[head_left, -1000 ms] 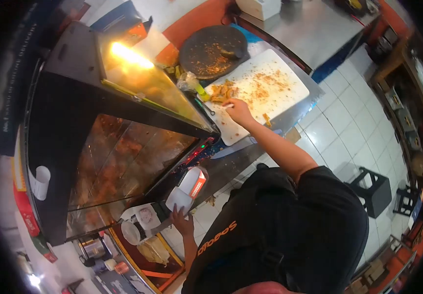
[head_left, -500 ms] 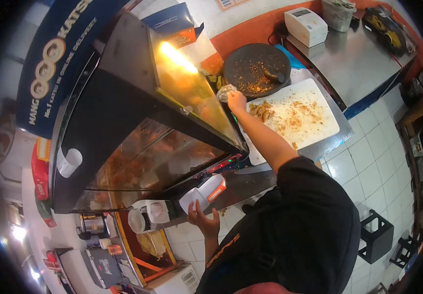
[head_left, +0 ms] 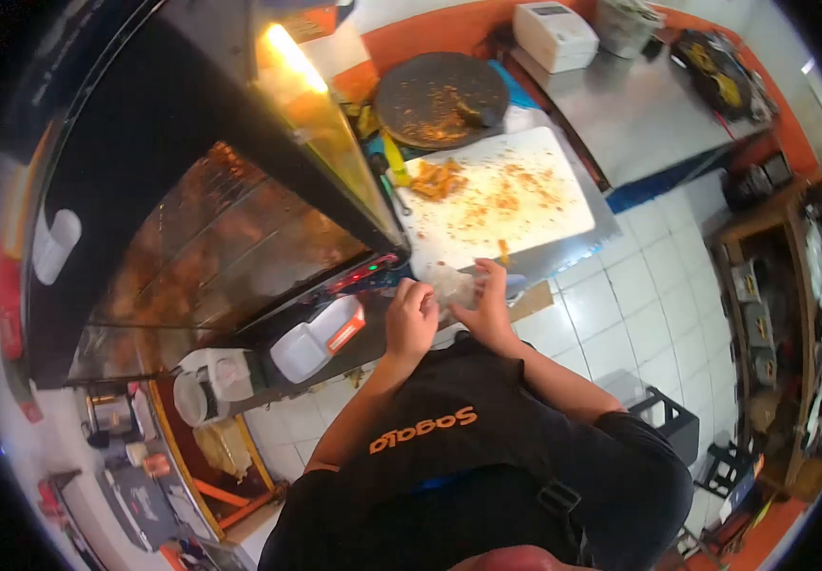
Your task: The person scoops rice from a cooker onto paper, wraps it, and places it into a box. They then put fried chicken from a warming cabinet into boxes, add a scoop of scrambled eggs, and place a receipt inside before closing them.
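Observation:
A crumpled piece of thin clear plastic (head_left: 449,285) is between my two hands, just off the near edge of the cutting board. My left hand (head_left: 413,319) has curled fingers closed at its left side. On the other side, my right hand (head_left: 489,305) pinches it between thumb and fingers. The white cutting board (head_left: 552,205) carries scattered crumbs, with a pile of sliced fried food (head_left: 438,179) at its left. An opened white paper food box (head_left: 308,344) with an orange side lies left of my left hand.
Left of the board stands a lit glass food warmer (head_left: 230,209). Behind the board is a dark round stone mortar (head_left: 411,95) with red-brown residue. A steel counter (head_left: 611,114) holds a white printer (head_left: 556,36). Black stools (head_left: 668,419) stand on the tiled floor at right.
My right hand has come back from beside the mortar with the plastic to in front of my body. My left hand has let go of the food box and joined it.

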Demonstrator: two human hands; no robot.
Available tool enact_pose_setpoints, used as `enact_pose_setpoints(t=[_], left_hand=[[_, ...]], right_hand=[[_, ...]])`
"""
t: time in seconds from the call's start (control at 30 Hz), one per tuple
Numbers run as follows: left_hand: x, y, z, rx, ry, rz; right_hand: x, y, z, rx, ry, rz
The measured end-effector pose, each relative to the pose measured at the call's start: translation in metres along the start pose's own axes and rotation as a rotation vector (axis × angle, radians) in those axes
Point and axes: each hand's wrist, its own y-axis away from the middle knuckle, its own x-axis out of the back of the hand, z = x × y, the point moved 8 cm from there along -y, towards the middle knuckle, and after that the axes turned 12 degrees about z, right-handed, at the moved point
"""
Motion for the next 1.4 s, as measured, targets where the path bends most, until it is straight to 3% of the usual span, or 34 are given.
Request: enact_pose_setpoints(t=[0.03, 0.1, 0.13, 0.17, 0.2, 0.23, 0.3, 0.33, 0.4, 0.43, 0.5, 0.53, 0.6, 0.67, 0.73, 0.8, 0.83, 0.87, 0.93, 0.97, 1.13, 1.2, 1.33, 1.4], left_hand=[[0.002, 0.001, 0.013, -0.094, -0.017, 0.007], [0.008, 0.004, 0.024, -0.221, -0.074, 0.045], [0.012, 0.005, 0.023, -0.253, -0.11, 0.074], [0.019, 0.006, 0.02, -0.258, -0.201, 0.143], [0.031, 0.003, 0.014, -0.129, -0.222, 0.148], [0.047, 0.004, 0.012, 0.007, -0.175, 0.29], [0.066, 0.019, 0.042, -0.207, -0.209, 0.36], [0.063, 0.029, 0.058, -0.421, -0.149, 0.321], [0.046, 0.036, 0.066, -0.501, -0.071, 0.065], [0.044, 0.04, 0.057, -0.503, -0.07, 0.069], [0.041, 0.035, -0.008, -0.003, 0.084, 0.154], [0.039, 0.034, -0.02, 0.004, 0.081, 0.159], [0.048, 0.038, -0.05, 0.339, 0.557, 0.275], [0.079, 0.047, -0.036, 0.184, 0.122, 0.562], [0.1, 0.046, 0.006, -0.028, -0.121, 0.562], [0.09, 0.05, -0.004, 0.03, 0.138, 0.47], [0.081, 0.053, -0.018, 0.154, 0.318, 0.464], [0.081, 0.054, -0.022, 0.161, 0.308, 0.48], [0.069, 0.05, -0.044, 0.582, 0.906, 0.482], [0.073, 0.041, -0.034, 0.547, 1.091, 0.482], [0.077, 0.036, -0.049, 0.553, 1.361, 0.395], [0.069, 0.042, -0.052, 0.741, 1.731, 0.343], [0.076, 0.051, -0.041, 0.828, 1.804, 0.327], [0.089, 0.041, -0.044, 0.609, 1.598, 0.324]], right_hand=[[0.006, -0.003, -0.004, 0.004, 0.02, 0.027], [0.005, -0.005, -0.031, 0.347, 0.34, -0.025], [0.006, -0.004, -0.027, 0.35, 0.365, 0.01], [0.002, -0.003, 0.0, 0.097, 0.226, -0.025], [-0.005, 0.0, 0.023, -0.147, 0.072, -0.06], [-0.008, 0.001, 0.022, -0.135, 0.078, -0.066], [-0.015, 0.007, 0.014, -0.147, 0.03, -0.103], [-0.015, 0.009, 0.005, -0.141, 0.029, -0.083], [-0.031, 0.018, -0.008, -0.141, -0.011, -0.235], [-0.037, 0.023, -0.007, -0.137, -0.011, -0.235], [-0.055, 0.035, -0.02, 0.022, -0.141, -0.378], [-0.057, 0.035, -0.019, 0.021, -0.143, -0.388], [-0.066, 0.046, -0.039, 0.194, -0.169, -0.471], [-0.07, 0.049, -0.042, 0.172, -0.081, -0.477], [-0.073, 0.046, -0.052, 0.126, -0.075, -0.497], [-0.077, 0.044, -0.063, 0.137, -0.088, -0.522], [-0.079, 0.046, -0.07, 0.164, -0.095, -0.53], [-0.082, 0.047, -0.074, 0.193, -0.101, -0.529], [-0.088, 0.05, -0.078, 0.212, -0.092, -0.566], [-0.09, 0.053, -0.078, 0.227, -0.073, -0.592], [-0.099, 0.074, -0.082, 0.272, -0.151, -0.727], [-0.105, 0.079, -0.087, 0.269, -0.191, -0.761], [-0.111, 0.084, -0.109, 0.386, -0.252, -0.798], [-0.112, 0.092, -0.117, 0.452, -0.281, -0.83]])
